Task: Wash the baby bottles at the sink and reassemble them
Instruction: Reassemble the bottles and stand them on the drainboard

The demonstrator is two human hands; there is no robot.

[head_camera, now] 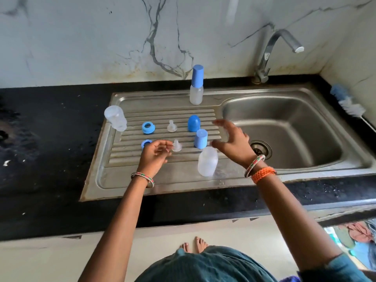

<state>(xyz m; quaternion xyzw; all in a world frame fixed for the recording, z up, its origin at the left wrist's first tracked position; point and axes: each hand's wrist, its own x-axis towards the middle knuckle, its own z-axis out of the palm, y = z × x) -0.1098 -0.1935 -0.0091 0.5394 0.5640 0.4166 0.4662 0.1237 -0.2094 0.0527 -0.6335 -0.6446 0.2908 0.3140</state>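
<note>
Bottles (207, 161) stand on the drainboard (162, 180) (three, all empty, one capped), with two rings (148, 127), two teats (171, 126) and two loose caps (194, 123). Left hand (153, 156), loosely curled, and right hand (234, 142), fingers spread, hold nothing.

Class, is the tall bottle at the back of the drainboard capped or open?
Capped: the clear plastic bottle stands upright with a blue cylindrical cap on top.
</note>
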